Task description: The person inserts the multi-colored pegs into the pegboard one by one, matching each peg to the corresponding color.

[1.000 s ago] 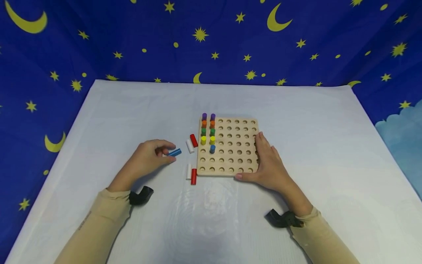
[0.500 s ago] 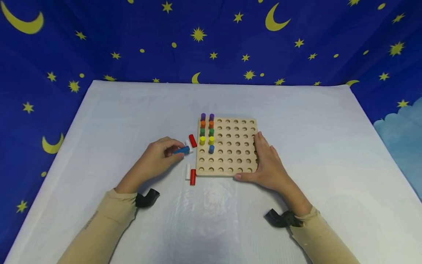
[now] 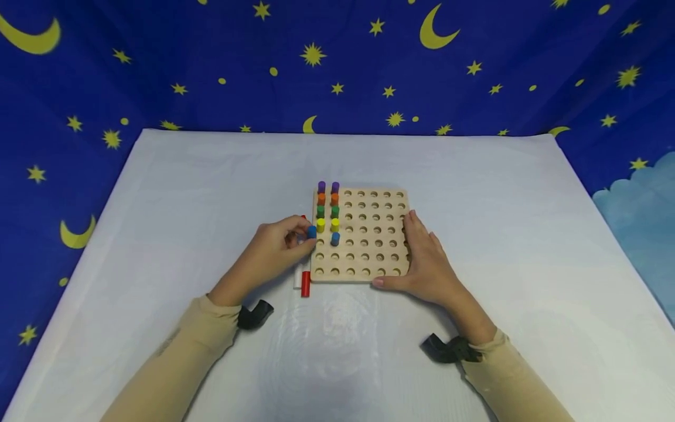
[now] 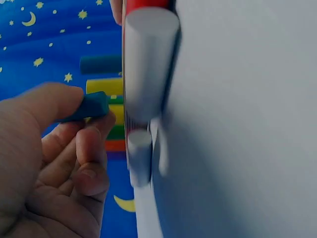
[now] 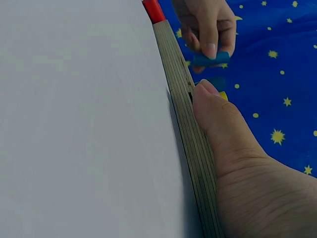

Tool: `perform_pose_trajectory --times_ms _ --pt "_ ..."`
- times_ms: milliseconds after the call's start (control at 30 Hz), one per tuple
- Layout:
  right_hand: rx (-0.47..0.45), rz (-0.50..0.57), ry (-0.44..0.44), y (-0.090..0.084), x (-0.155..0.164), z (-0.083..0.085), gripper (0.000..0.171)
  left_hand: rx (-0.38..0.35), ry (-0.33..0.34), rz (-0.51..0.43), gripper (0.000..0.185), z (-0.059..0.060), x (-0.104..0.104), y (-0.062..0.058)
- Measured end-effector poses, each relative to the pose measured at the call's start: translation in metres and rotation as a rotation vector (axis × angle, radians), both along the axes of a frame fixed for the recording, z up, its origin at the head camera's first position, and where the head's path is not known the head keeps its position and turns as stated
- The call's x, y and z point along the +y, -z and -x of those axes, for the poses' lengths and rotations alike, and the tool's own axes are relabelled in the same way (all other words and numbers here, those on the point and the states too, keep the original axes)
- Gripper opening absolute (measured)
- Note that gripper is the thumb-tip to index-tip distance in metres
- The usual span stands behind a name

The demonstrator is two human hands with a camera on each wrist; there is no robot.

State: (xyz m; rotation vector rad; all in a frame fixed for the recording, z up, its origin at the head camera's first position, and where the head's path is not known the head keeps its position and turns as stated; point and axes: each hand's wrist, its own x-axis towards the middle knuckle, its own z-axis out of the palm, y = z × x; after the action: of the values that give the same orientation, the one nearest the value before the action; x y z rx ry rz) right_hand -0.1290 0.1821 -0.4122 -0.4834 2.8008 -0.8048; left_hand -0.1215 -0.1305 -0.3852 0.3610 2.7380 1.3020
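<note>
A wooden peg board (image 3: 375, 258) lies at the table's middle. Its two left columns hold purple (image 3: 321, 187), orange, green and yellow (image 3: 334, 224) pegs, and the second column also holds a blue one (image 3: 334, 238). My left hand (image 3: 302, 237) pinches a blue peg (image 3: 312, 232) just above the board's left edge, below the left column's yellow peg. In the left wrist view, thumb and fingers grip the blue peg (image 4: 86, 108). My right hand (image 3: 419, 249) lies flat against the board's right side, thumb (image 5: 218, 114) on the board's edge (image 5: 190, 134).
A white peg and a red peg (image 3: 305, 283) lie side by side off the board's front left corner. Another red peg (image 3: 303, 218) shows just behind my left hand. A white cloth (image 3: 474, 193) covers the table, with a starry blue backdrop (image 3: 337, 64) around it.
My left hand has carried the blue peg rightwards from the cloth to the board's left edge and turned it upright. The right hand has stayed on the board.
</note>
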Motion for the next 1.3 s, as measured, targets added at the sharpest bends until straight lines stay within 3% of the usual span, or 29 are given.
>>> perform_pose_trajectory --times_ms 233,467,833,1300 --pt "-0.006 0.0 0.004 -0.001 0.0 -0.001 0.145 -0.045 -0.004 0.059 0.023 0.007 0.013 0.0" --pt "-0.005 -0.006 0.004 -0.001 0.0 0.0 0.145 -0.051 -0.027 0.052 0.02 0.009 0.015 0.0" --pt "-0.004 -0.005 0.003 0.0 0.0 0.001 0.146 0.065 0.013 0.065 0.023 0.006 0.014 0.004" --pt "-0.006 -0.013 0.007 0.001 0.0 0.0 0.146 0.099 0.043 0.032 0.024 0.005 0.013 0.009"
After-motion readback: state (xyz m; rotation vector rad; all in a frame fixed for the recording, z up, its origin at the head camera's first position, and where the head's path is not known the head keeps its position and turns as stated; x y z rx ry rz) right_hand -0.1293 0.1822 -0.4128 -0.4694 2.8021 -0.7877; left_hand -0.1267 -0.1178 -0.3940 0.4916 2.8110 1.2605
